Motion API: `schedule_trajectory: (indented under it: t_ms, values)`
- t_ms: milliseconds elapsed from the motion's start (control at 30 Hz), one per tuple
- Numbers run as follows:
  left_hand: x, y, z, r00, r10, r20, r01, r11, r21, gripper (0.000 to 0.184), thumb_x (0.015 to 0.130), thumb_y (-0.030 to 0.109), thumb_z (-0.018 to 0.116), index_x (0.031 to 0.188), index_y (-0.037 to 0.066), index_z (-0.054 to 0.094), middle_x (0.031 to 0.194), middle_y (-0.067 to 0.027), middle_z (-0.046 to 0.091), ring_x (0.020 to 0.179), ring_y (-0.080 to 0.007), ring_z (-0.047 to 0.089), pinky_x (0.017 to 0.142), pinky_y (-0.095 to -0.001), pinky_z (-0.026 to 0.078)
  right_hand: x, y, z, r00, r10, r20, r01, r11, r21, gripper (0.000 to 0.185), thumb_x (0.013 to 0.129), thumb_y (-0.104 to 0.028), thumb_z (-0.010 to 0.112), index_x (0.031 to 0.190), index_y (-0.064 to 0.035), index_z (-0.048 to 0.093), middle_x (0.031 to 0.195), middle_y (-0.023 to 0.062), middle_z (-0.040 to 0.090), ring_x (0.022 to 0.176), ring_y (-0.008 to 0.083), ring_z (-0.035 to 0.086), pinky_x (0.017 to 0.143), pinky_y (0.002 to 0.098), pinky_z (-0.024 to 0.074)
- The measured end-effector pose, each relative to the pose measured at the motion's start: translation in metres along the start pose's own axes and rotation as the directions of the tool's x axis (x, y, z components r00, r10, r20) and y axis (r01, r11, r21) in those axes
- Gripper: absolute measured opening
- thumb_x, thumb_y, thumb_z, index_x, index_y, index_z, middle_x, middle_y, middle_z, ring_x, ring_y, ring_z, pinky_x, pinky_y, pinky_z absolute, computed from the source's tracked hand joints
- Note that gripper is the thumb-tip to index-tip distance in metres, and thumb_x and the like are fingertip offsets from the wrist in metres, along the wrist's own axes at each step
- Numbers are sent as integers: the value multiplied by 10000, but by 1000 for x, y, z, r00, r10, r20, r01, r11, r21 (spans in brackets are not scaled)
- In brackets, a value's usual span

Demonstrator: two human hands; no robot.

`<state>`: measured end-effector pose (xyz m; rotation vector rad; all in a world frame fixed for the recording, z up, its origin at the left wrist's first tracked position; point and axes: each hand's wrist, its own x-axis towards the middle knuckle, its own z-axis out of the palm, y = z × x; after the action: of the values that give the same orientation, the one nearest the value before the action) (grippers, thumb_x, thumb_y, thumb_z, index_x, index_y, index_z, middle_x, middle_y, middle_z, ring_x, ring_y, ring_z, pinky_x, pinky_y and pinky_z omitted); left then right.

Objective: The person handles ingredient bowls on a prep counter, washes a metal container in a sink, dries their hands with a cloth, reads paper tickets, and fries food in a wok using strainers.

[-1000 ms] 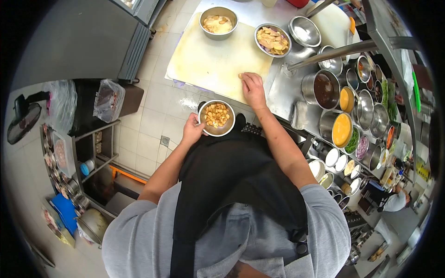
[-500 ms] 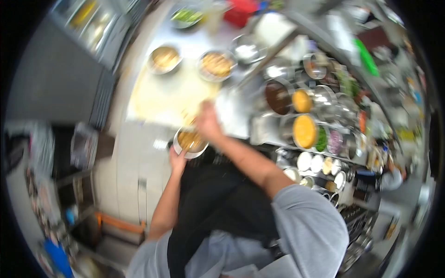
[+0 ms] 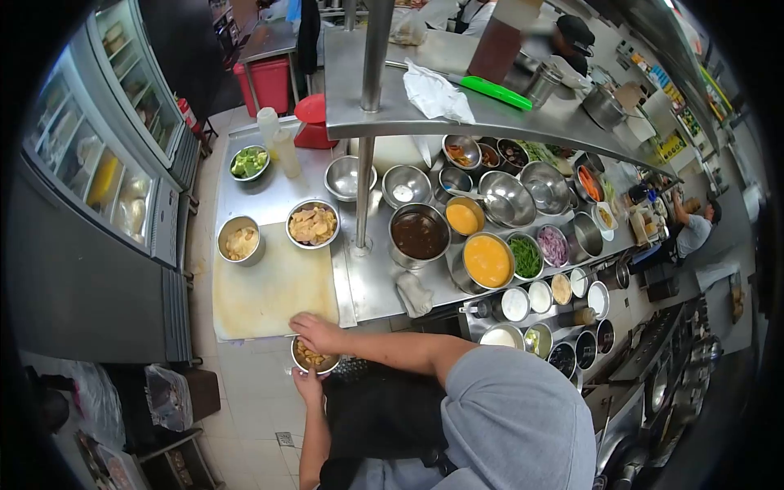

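Observation:
My left hand [image 3: 308, 384] grips the rim of a small metal bowl [image 3: 329, 365] from below, thumb on the near side. Brown-yellow food pieces [image 3: 309, 356] lie in this bowl, which is just under the near edge of a worn white cutting board [image 3: 269, 286]. My right hand [image 3: 317, 332] rests at that board edge above the bowl, fingers stretched out to the left, its palm side hidden. On the board's far part stand a metal pot of pale pieces [image 3: 241, 242] and a metal bowl of sliced pale meat [image 3: 313, 224].
A steel post [image 3: 365, 192] holds up an overhead shelf [image 3: 351, 122]. Right of the board are a pot of dark sauce [image 3: 419, 235], a pot of orange liquid [image 3: 488, 261] and a folded cloth [image 3: 415, 294]. Glass-door fridges [image 3: 98, 163] stand left. Other people work farther off.
The head view has tilted up and sharpened, so the counter and shelf show more fully. My right hand has come down over the board's near edge; my left hand keeps the bowl.

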<state>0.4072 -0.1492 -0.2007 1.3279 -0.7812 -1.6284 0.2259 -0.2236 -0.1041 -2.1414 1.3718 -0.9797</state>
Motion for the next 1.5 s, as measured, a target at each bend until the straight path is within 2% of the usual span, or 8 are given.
schedule_trajectory:
  t_ms: [200, 600, 867, 1067, 1233, 1333, 1400, 1500]
  values:
    - [-4, 1, 3, 999, -41, -34, 41, 999, -9, 320, 904, -58, 520, 1168, 35, 366, 1126, -176, 547, 881, -265, 657, 612, -364, 634, -22, -5, 3, 975, -212, 72, 208, 976, 64, 411, 858, -147, 603, 1224, 32, 554, 1250, 198, 552, 1240, 362, 486, 1070, 443, 390]
    - [-5, -4, 2, 999, -16, -30, 15, 999, -41, 319, 901, -36, 544, 1179, 14, 396, 1108, -155, 549, 904, -250, 638, 621, -361, 630, -53, -17, 6, 997, -35, 74, 34, 999, 10, 506, 919, -189, 563, 1344, 69, 466, 1392, 233, 467, 1355, 375, 391, 1133, 432, 331]
    - [-23, 0, -18, 999, -24, -35, 23, 999, -31, 314, 902, -17, 558, 1171, 21, 401, 1134, -162, 546, 922, -275, 638, 619, -380, 625, -57, -30, -2, 963, -242, 118, 224, 964, 145, 260, 891, -170, 588, 1066, 14, 644, 1080, 165, 628, 1033, 352, 585, 897, 417, 479]
    - [-60, 42, -64, 999, -20, -48, 21, 1000, 23, 385, 855, -16, 561, 1202, 17, 397, 1160, -178, 550, 917, -299, 659, 604, -376, 628, -52, -50, -24, 980, 6, 197, -43, 982, 184, 240, 910, -222, 575, 1037, -38, 663, 875, 169, 663, 837, 376, 636, 746, 466, 519]
    - [-56, 127, -46, 999, 51, -17, -49, 994, 93, 383, 857, -9, 556, 1215, 31, 425, 1158, -174, 572, 919, -279, 666, 608, -355, 616, -29, -59, -35, 964, 75, -254, -44, 991, 126, 297, 927, -291, 588, 1042, -27, 659, 842, 181, 675, 817, 387, 657, 718, 464, 528]
    - [-5, 151, -23, 991, 83, 108, -95, 989, 110, 375, 898, 43, 613, 1221, 55, 424, 1131, -158, 589, 950, -244, 649, 649, -342, 611, -10, -50, -38, 931, 364, -13, -335, 871, 361, 293, 953, -262, 574, 1075, -1, 623, 794, 165, 675, 701, 317, 685, 631, 404, 552]
    - [32, 160, -6, 973, 99, 208, -128, 983, 130, 337, 920, 86, 636, 1185, 62, 429, 1107, -145, 597, 916, -225, 647, 637, -337, 603, 4, -39, -46, 736, 662, 141, -574, 501, 648, 273, 967, -211, 560, 1150, -14, 605, 755, 124, 680, 556, 185, 664, 538, 335, 547]
    - [85, 173, 9, 956, 34, 292, -102, 971, 218, 300, 947, 166, 635, 1142, 59, 434, 1061, -144, 603, 793, -211, 652, 592, -334, 590, 21, -20, -57, 677, 736, -21, -559, 532, 636, 254, 960, -166, 538, 1138, 3, 607, 743, 105, 678, 490, 162, 645, 491, 296, 542]
